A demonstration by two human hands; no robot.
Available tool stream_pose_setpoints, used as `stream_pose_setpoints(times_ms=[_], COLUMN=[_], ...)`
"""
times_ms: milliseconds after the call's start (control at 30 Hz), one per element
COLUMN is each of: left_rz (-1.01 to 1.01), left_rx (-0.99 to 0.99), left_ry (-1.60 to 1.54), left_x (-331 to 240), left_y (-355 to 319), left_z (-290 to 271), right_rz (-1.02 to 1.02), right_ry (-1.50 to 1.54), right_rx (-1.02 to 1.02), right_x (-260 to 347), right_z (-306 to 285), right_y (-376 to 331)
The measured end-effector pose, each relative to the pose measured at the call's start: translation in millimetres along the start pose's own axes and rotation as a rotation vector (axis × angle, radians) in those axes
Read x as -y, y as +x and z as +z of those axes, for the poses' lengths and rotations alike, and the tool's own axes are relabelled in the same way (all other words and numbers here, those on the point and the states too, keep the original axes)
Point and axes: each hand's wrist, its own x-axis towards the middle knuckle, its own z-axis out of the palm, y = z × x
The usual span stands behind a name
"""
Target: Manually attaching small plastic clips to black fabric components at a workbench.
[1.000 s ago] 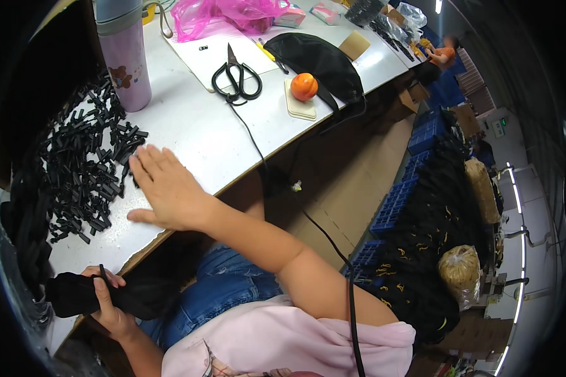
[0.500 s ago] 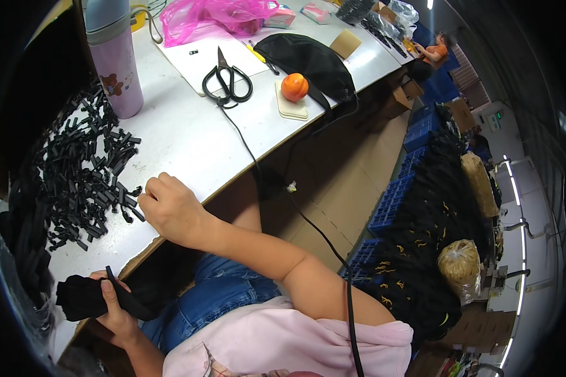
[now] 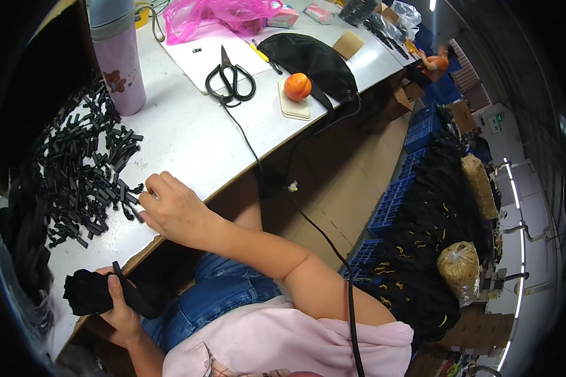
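Observation:
My left hand (image 3: 121, 314) is closed round a bunched black cloth piece (image 3: 89, 293), with the thumb lying on top and a narrow black strip standing up beside it. It is at the table's near edge. My right hand (image 3: 175, 210) is at the right side of a heap of small black strip-like pieces (image 3: 85, 182), its fingers curled and thumb close to them. Dark pieces lie right at its fingertips; what is pinched there is too small to make out.
A lilac bottle (image 3: 121, 75) stands behind the heap. Farther right lie black-handled scissors (image 3: 231, 81), a black fabric item (image 3: 308, 60) and an orange round fruit (image 3: 297, 87) on a cream pad. A black cable (image 3: 324, 235) hangs across my right arm. Blue crates (image 3: 390, 198) line the aisle.
The cloth in my left hand has shifted slightly right and up. My right hand stays by the heap, its fingers somewhat looser. The view has moved a little.

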Motion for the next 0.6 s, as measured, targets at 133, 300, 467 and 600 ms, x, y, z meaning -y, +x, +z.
stream_pose_setpoints(times_ms=[133,300,467,600], left_rz=[-0.041,-0.050,-0.051,-0.053], left_rx=[0.018,0.020,0.027,0.017], left_ry=[-0.020,-0.025,0.012,0.004], left_x=[3.2,1.8,2.5,2.5], left_y=[-0.9,-0.5,-0.5,0.3], left_z=[-2.4,-2.0,-3.3,-3.5], right_rz=[-0.006,-0.019,-0.036,-0.051], right_ry=[0.012,0.054,0.028,0.041], right_rx=[0.008,-0.003,0.041,0.023], right_x=[-2.8,-2.5,1.8,-2.8], right_z=[7.1,8.2,10.4,15.0], right_y=[3.7,8.5,8.0,5.4])
